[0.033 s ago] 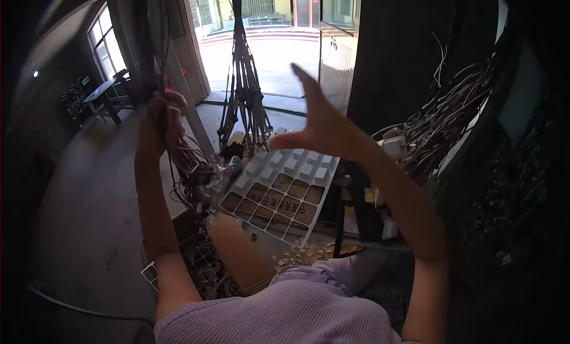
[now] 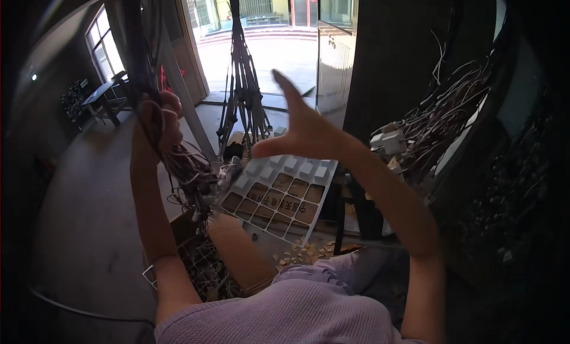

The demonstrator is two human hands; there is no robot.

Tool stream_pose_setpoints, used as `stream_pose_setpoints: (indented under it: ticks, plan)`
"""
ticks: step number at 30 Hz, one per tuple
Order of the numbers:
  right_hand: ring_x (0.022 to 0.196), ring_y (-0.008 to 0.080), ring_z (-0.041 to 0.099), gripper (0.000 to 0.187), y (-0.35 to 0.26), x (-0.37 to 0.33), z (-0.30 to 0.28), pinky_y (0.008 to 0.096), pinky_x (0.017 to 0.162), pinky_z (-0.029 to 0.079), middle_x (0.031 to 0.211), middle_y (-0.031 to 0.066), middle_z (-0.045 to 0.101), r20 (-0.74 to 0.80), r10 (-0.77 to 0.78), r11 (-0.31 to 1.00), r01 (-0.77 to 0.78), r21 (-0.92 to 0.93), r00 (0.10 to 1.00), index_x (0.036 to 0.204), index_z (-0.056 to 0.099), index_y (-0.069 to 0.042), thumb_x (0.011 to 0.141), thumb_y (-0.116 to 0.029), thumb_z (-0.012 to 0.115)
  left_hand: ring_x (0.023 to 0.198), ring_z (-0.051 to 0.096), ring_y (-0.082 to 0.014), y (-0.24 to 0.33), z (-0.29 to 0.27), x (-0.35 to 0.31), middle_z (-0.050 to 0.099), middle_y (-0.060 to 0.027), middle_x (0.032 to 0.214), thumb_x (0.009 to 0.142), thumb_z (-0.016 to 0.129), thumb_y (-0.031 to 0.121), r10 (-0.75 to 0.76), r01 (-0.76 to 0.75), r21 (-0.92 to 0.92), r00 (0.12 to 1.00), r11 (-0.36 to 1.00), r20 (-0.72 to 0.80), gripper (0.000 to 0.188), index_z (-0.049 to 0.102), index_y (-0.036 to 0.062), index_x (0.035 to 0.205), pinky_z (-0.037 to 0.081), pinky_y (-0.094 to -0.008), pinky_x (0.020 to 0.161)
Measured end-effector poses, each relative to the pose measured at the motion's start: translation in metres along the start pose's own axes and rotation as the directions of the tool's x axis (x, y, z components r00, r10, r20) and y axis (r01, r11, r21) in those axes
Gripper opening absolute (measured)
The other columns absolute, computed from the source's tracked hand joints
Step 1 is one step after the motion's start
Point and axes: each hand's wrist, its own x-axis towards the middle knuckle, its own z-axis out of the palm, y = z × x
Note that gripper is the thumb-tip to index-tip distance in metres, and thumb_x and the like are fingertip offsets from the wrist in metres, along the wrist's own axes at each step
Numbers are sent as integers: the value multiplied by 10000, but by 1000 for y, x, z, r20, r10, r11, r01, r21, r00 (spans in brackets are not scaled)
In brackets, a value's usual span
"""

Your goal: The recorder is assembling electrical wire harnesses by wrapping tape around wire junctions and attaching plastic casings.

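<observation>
My left hand [image 2: 161,123] is raised at the left, its fingers wrapped round a bundle of thin cables [image 2: 193,172]. The cables hang below the fist in a tangle with pale ends. My right hand [image 2: 306,133] is held up in the middle, thumb and fingers spread apart, nothing in it. Under it lies a white grid tray [image 2: 270,226], sloping, with small white blocks [image 2: 297,166] in its far cells. Bare cells in its near part show brown cardboard beneath. Just beyond my right hand hangs a cluster of dark cords [image 2: 242,100].
A cardboard box [image 2: 240,252] with a dark tangle inside stands below my left forearm. Small yellowish pieces [image 2: 309,252] lie scattered before my lap. At the right hang many loose wires [image 2: 445,115] beside a white block-shaped part [image 2: 389,140]. A bright doorway [image 2: 261,59] is ahead.
My right hand has moved left, its fingers still spread. My left hand has shifted slightly left, still gripping the cables.
</observation>
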Motion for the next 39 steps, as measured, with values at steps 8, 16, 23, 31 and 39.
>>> stream_pose_setpoints:
  ticks: [8,16,23,31,39]
  plan:
    - [747,138,657,350,-125,10,59,268,665,532,810,90,655,-5,-25,634,20,773,1000,1049,539,36,818,-146,730,838,621,-162,81,123,21,663,-86,905,991,323,471,191,-148,537,981,831,-26,538,613,18,1022,483,-296,759]
    - [496,88,530,280,-152,-76,-38,225,466,428,583,16,546,-52,257,862,-204,465,965,745,596,-57,903,-288,603,1144,543,-236,-82,27,85,524,-117,1337,934,341,618,88,-15,423,984,906,-154,703,442,77,1371,329,-388,1047]
    - [467,77,467,246,-163,-118,-114,218,436,387,565,3,500,-51,402,888,-376,265,914,817,572,-55,925,-276,577,1072,566,-280,-194,25,39,600,-197,1136,772,732,260,170,-26,721,977,692,-127,571,537,-59,1203,440,-371,934]
    - [435,64,396,217,-254,-169,-188,210,403,341,544,-13,448,-144,534,842,-511,170,833,899,545,-52,951,-263,548,1147,422,-332,-221,-49,255,459,-229,1251,650,751,523,484,264,818,698,511,-528,1042,247,-54,1357,380,-446,928]
    - [402,51,325,199,-346,-231,-201,202,369,295,523,-28,395,-183,695,719,-673,173,696,981,517,-50,976,-249,519,630,643,-260,-291,-6,400,593,-66,711,894,540,481,457,372,858,732,354,-505,416,508,110,1079,527,-375,516]
